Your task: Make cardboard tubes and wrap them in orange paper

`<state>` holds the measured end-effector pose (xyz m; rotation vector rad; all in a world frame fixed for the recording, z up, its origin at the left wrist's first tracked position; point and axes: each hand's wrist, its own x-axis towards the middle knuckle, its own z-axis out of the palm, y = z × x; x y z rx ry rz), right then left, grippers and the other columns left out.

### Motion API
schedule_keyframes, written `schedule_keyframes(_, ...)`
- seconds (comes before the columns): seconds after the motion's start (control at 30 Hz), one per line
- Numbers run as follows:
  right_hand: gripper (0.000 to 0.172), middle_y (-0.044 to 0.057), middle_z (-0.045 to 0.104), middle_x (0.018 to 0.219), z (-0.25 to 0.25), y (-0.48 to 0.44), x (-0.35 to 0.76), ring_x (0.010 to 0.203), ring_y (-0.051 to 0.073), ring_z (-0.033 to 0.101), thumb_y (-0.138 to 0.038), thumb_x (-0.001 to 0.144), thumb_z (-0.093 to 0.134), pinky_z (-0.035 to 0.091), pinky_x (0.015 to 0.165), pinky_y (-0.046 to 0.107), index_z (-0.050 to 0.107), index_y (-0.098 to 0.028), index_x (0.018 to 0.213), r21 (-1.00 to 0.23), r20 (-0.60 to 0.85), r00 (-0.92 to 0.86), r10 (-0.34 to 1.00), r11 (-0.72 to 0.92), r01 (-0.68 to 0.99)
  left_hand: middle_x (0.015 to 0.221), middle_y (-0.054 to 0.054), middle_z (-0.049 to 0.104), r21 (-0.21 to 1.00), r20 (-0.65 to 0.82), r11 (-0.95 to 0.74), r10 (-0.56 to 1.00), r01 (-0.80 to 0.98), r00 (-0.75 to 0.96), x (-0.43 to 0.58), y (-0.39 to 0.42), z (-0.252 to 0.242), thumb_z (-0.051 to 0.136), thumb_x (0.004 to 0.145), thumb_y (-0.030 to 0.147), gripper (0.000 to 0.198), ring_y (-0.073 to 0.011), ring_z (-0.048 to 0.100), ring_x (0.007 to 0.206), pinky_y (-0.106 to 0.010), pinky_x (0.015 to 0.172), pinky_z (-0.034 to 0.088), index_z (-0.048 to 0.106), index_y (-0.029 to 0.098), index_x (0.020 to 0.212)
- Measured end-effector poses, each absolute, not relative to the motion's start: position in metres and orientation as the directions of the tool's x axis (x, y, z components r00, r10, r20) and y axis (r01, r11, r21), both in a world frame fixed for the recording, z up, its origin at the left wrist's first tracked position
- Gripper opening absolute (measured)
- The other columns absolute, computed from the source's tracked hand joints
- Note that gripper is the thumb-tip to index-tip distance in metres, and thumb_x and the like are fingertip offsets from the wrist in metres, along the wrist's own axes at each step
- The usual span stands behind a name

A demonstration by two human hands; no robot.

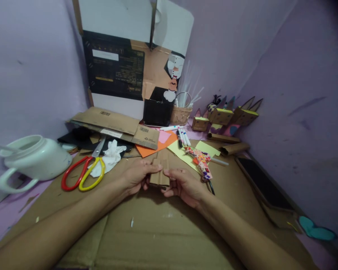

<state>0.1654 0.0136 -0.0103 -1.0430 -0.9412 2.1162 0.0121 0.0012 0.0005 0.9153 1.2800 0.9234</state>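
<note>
Between my two hands is a small folded piece of brown cardboard (160,179), with crease lines running along it. My left hand (139,174) grips its left side, thumb on top and fingers curled beneath. On the right side my right hand (184,183) pinches it the same way, with the thumb near the left thumb. The piece is held just above a large cardboard sheet (135,240) that covers the table. Left of my left hand lie scissors (84,172) with one red and one yellow handle, beside a crumpled white tissue (111,155).
A white pot (42,155) stands far left. Flattened cardboard (109,120), orange paper (146,147) and markers (183,137) lie behind my hands. A patterned glue gun (201,161) is to the right, then a phone (263,183). Cardboard animal figures (221,117) stand at the back right.
</note>
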Motion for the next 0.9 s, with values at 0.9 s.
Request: schedule_keyframes(0.9, 0.03, -0.004, 0.056, 0.041, -0.014, 0.004, 0.159, 0.035, 0.009, 0.056, -0.032, 0.054, 0.077, 0.051, 0.036, 0.018, 0.053, -0.015, 0.06, -0.863, -0.382, -0.446, 0.809, -0.485, -0.14, 0.041, 0.005, 0.047, 0.923, -0.364, 0.379, 0.917, -0.068, 0.166, 0.008, 0.0, -0.007, 0.07, 0.055, 0.04, 0.03, -0.0051, 0.034, 0.03, -0.018, 0.027, 0.02, 0.05, 0.017, 0.056)
